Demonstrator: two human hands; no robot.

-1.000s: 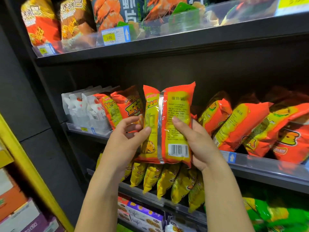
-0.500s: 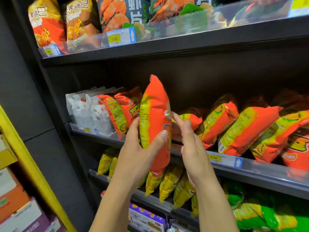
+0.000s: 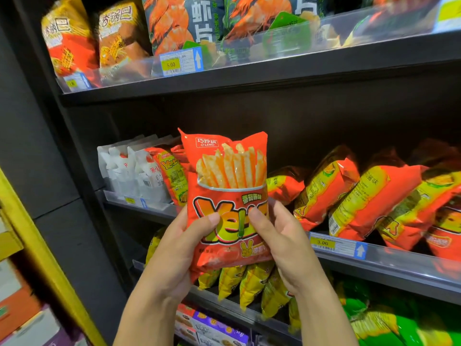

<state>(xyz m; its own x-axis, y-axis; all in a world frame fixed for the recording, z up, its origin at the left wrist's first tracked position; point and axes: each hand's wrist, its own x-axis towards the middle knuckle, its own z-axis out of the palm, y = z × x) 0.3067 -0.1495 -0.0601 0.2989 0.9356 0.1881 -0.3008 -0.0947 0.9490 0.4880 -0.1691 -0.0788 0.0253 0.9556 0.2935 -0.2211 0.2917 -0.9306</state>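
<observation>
Dark store shelving (image 3: 324, 116) is filling the whole view, its tiers running up toward the right. Across the middle shelf (image 3: 404, 264) a row of orange bags (image 3: 374, 201) is leaning loosely leftward, one against the next, behind a clear front rail. Beneath it, yellow bags (image 3: 249, 283) are poking out from the next tier. In front of the middle shelf and clear of it, the orange fries bag (image 3: 227, 186) is being held up in the air, upright, with its printed face toward the camera. The left hand (image 3: 174, 255) is gripping its lower left edge and the right hand (image 3: 287, 245) its lower right. Each has a thumb (image 3: 207, 222) pressing across the front and the other fingers curling out of sight behind.

Both grips are sitting low on a puffy, slick packet, so the top half is standing unsupported. I judge it could be tipping forward or slipping free if either thumb is easing off. Squeezing harder is risking crushed sticks or a popped seam. If the bag is going into the row, pushing it in could be knocking the leaning neighbours over the rail, or nudging the price tag (image 3: 323, 243) out of its holder. Any slot for it is hiding behind the packet, so I cannot tell how tight it is.
</observation>
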